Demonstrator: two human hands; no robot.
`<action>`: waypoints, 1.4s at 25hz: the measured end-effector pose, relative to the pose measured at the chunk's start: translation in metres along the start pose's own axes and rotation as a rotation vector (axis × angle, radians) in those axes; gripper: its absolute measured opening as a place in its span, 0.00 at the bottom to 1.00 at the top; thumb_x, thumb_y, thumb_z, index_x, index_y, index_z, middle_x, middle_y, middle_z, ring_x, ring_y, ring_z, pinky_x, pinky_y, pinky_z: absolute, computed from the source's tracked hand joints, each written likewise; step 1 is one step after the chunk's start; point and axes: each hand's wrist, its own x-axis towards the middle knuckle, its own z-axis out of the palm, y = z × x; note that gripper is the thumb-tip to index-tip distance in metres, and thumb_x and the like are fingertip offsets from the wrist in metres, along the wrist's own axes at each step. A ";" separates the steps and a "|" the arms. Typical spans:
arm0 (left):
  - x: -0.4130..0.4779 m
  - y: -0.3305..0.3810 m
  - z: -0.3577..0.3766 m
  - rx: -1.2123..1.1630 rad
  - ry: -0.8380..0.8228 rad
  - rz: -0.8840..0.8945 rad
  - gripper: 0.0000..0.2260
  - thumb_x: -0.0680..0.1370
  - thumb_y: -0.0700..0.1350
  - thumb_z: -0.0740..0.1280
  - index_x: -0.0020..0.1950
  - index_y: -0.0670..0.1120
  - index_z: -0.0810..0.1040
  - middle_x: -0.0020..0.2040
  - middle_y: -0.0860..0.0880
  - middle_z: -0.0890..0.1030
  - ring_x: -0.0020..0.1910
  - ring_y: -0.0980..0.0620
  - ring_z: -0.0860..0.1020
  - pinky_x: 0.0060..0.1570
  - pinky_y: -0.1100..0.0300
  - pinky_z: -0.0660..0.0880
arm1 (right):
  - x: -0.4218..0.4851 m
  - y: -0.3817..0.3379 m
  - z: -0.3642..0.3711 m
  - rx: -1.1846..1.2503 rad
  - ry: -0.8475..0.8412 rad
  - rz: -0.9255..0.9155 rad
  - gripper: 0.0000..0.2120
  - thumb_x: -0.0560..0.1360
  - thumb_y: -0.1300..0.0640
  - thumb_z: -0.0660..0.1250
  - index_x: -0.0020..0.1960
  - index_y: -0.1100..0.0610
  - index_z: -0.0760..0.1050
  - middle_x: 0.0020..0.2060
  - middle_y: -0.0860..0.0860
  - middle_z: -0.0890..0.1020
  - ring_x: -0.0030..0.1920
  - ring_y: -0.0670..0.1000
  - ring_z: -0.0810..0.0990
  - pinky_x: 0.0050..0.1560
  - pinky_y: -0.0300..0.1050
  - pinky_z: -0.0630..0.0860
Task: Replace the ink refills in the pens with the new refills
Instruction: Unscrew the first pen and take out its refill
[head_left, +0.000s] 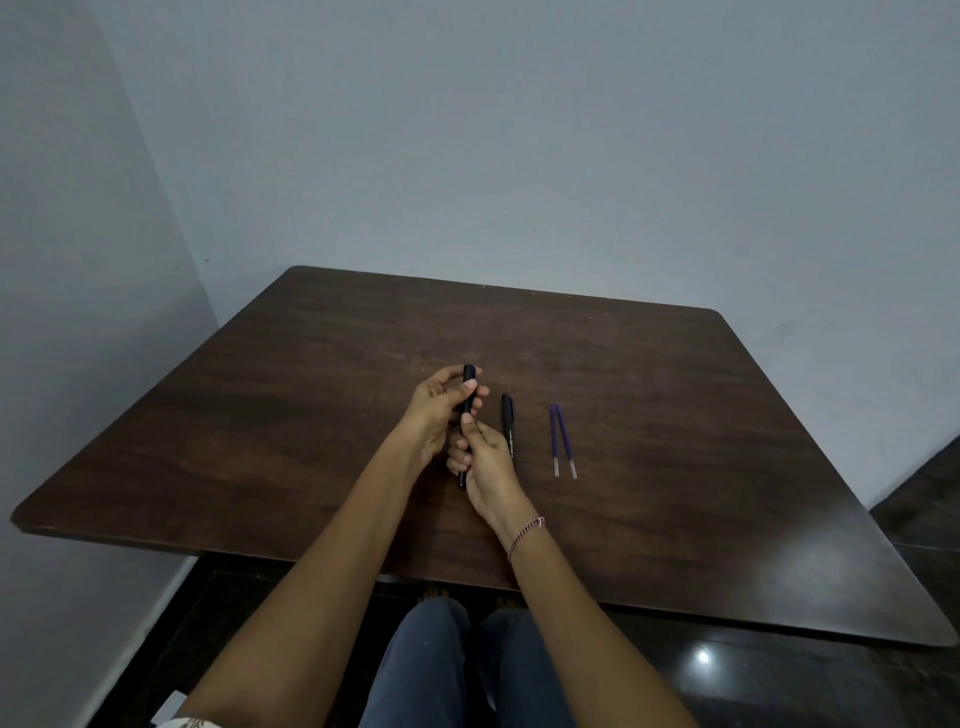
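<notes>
Both hands hold one black pen (468, 396) above the middle of the dark wooden table (675, 415). My left hand (436, 410) grips its upper, capped end. My right hand (485, 462) grips its lower half, and the pen's tip pokes out below the fingers. A second black pen (508, 422) lies flat on the table just right of my hands. Two purple ink refills (562, 439) with clear ends lie side by side further right.
The table stands in a corner, with grey walls behind and to the left. My knees in blue trousers (467, 670) show below the near table edge. A thin bracelet (524, 535) circles my right wrist.
</notes>
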 end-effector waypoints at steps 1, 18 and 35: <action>0.000 0.001 0.001 -0.002 -0.003 0.000 0.08 0.78 0.35 0.63 0.51 0.45 0.79 0.38 0.49 0.82 0.31 0.58 0.78 0.33 0.66 0.76 | 0.001 0.001 0.000 0.011 -0.004 -0.004 0.10 0.82 0.59 0.55 0.45 0.59 0.71 0.25 0.46 0.68 0.22 0.40 0.63 0.24 0.32 0.60; 0.003 0.017 -0.011 0.110 -0.026 -0.004 0.09 0.76 0.42 0.68 0.55 0.43 0.81 0.37 0.50 0.81 0.30 0.55 0.76 0.26 0.64 0.70 | 0.004 0.003 -0.001 -0.093 0.008 -0.114 0.11 0.81 0.60 0.57 0.52 0.59 0.79 0.39 0.47 0.81 0.37 0.42 0.76 0.37 0.35 0.72; 0.040 -0.001 -0.048 0.539 0.461 -0.075 0.08 0.67 0.38 0.77 0.43 0.38 0.81 0.39 0.43 0.82 0.34 0.50 0.81 0.42 0.57 0.81 | 0.002 0.010 -0.005 -0.378 0.125 -0.256 0.13 0.76 0.58 0.67 0.59 0.61 0.78 0.56 0.55 0.82 0.59 0.51 0.79 0.63 0.44 0.74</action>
